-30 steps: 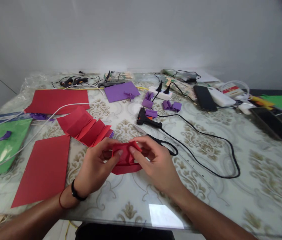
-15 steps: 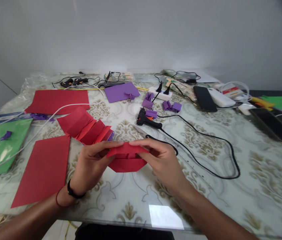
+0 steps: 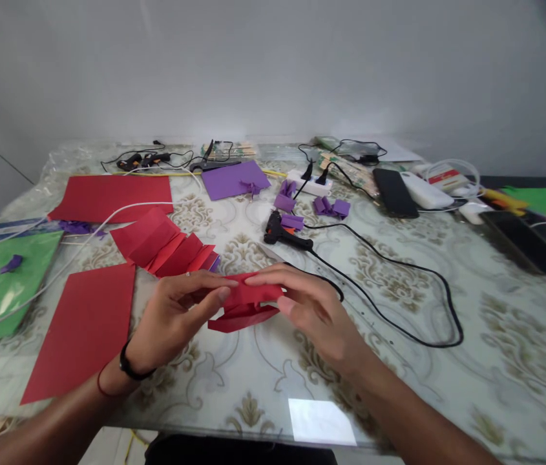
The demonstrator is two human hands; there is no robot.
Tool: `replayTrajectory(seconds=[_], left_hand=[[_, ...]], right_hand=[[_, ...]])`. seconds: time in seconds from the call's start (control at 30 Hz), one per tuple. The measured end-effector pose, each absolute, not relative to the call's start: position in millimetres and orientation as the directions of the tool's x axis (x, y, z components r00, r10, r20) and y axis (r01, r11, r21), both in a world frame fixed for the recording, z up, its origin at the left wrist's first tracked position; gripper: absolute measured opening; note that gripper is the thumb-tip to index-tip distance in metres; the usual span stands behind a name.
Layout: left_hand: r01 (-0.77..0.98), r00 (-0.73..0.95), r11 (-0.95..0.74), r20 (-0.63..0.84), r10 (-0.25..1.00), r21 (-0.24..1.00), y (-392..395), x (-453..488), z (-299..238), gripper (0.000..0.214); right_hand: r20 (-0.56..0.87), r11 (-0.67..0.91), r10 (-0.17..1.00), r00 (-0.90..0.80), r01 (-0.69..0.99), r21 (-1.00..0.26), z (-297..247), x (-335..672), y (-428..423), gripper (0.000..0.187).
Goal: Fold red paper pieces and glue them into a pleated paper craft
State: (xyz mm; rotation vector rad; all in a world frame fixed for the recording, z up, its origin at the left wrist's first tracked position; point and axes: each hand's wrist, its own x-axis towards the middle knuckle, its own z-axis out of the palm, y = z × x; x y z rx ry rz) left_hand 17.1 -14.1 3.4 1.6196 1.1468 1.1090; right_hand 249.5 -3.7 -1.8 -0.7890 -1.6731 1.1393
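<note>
Between both hands is a folded piece of red paper (image 3: 246, 316), with a raised flap and a lower folded edge facing me. My left hand (image 3: 176, 316) pinches its left end between thumb and index finger. On the right end, the fingers and thumb of my right hand (image 3: 314, 310) close on the same paper. A row of folded red paper pieces (image 3: 163, 242) lies just beyond my left hand. Past my right hand are a black glue gun (image 3: 287, 234) and a pair of scissors (image 3: 314, 272), whose handles are partly hidden by that hand.
Red sheets (image 3: 83, 323) and a green pack (image 3: 11, 278) lie at the left. Behind are a purple sheet (image 3: 235, 179), folded purple pieces (image 3: 331, 206) and a white power strip (image 3: 310, 183). The glue gun's black cord (image 3: 415, 265) loops across the right; a black phone (image 3: 395, 192) lies beyond.
The red paper has been tilted and its upper flap pressed together, so less of the inside shows. My left thumb has moved up onto the flap, and my right fingers have shifted slightly left.
</note>
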Motion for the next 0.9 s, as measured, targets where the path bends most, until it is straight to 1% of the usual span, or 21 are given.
replayTrajectory(seconds=[0.1,0.13,0.23,0.27,0.33,0.47,0.57,0.63,0.73,0.9], left_hand=[[0.25,0.186,-0.235,0.191,0.964,0.939,-13.3,18.9,-0.1,0.015],[0.256,0.182,-0.23,0.187,0.965,0.939,-13.6,18.5,-1.2,0.016],[0.241,0.163,-0.198,0.161,0.973,0.95,-15.0,17.4,-2.1,0.02],[0.228,0.161,-0.183,0.149,0.976,0.956,-15.2,17.4,-1.6,0.022],[0.202,0.164,-0.147,0.114,0.98,0.968,-14.7,18.2,-0.7,0.026],[0.19,0.248,-0.004,-0.044,0.968,0.982,-10.8,18.9,-3.3,0.03],[0.207,0.272,0.063,-0.119,0.955,0.976,-8.0,16.8,-8.0,0.022],[0.213,0.276,0.073,-0.132,0.952,0.974,-6.9,14.9,-9.6,0.02],[0.224,0.297,0.062,-0.129,0.946,0.973,-6.5,12.8,-8.1,0.023],[0.266,0.303,0.008,-0.092,0.949,0.964,-6.9,13.0,-4.3,0.024]], right_hand=[[0.248,0.284,0.923,-0.294,0.087,-0.955,-5.3,244.6,-3.9,0.017],[0.207,0.242,0.941,-0.267,0.104,-0.965,-6.7,243.1,-3.7,0.018],[0.073,0.102,0.972,-0.224,0.123,-0.987,-9.3,241.6,-2.3,0.032],[0.033,0.063,0.973,-0.228,0.126,-0.99,-9.7,241.8,-1.5,0.031],[-0.019,0.016,0.968,-0.25,0.139,-0.99,-10.4,242.7,0.0,0.022],[-0.032,0.015,0.965,-0.261,0.175,-0.985,-13.0,242.6,1.2,0.017],[-0.045,0.007,0.966,-0.253,0.198,-0.98,-15.0,242.3,0.5,0.016],[-0.074,-0.026,0.964,-0.254,0.189,-0.982,-15.3,243.0,0.2,0.017],[-0.108,-0.067,0.962,-0.252,0.168,-0.983,-13.9,244.3,0.8,0.019],[-0.102,-0.056,0.951,-0.292,0.162,-0.985,-10.5,244.0,1.3,0.019]])
